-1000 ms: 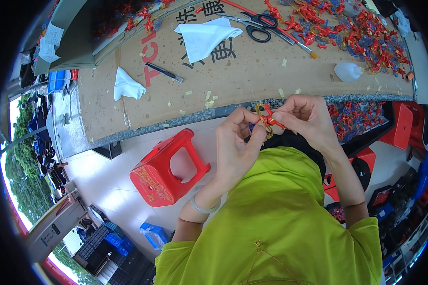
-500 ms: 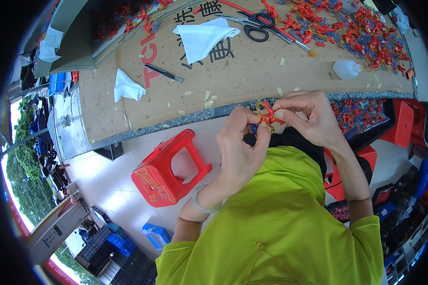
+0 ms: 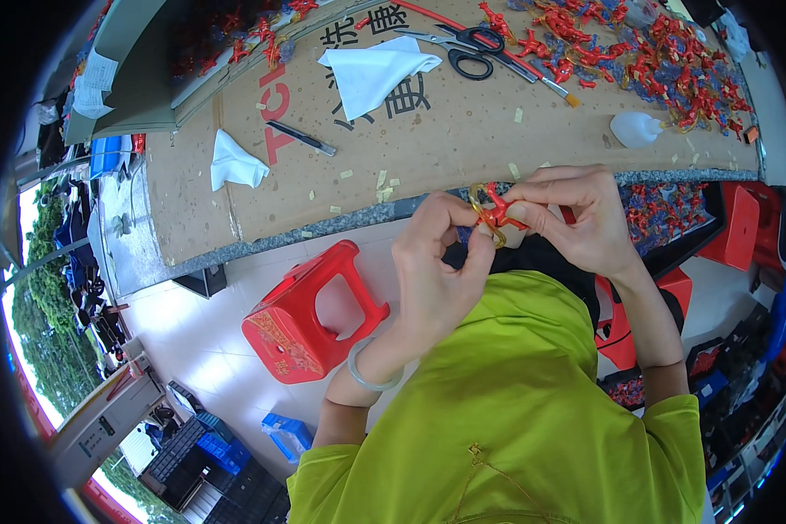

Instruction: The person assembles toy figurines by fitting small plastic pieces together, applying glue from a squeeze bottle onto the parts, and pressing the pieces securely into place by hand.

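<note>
Between my two hands, just off the table's near edge, is a small plastic figure (image 3: 497, 211) with a red body and translucent yellow and blue parts. My left hand (image 3: 438, 253) pinches its yellow and blue side between thumb and fingers. From the other side, my right hand (image 3: 576, 217) grips the red part with thumb and forefinger. Fingertips hide some of the figure. Many similar red, blue and yellow figures (image 3: 672, 74) lie heaped at the table's far right.
The cardboard-covered table (image 3: 306, 196) holds white cloths (image 3: 371, 74), a cutter knife (image 3: 301, 137), black-handled scissors (image 3: 472, 54), a red-handled brush (image 3: 533, 70) and a white squeeze bottle (image 3: 636, 128). A red stool (image 3: 293, 327) stands at left. More figures fill a tray (image 3: 664, 214) at right.
My left hand has shifted very slightly left and my right hand slightly right. Both keep their hold on the figure.
</note>
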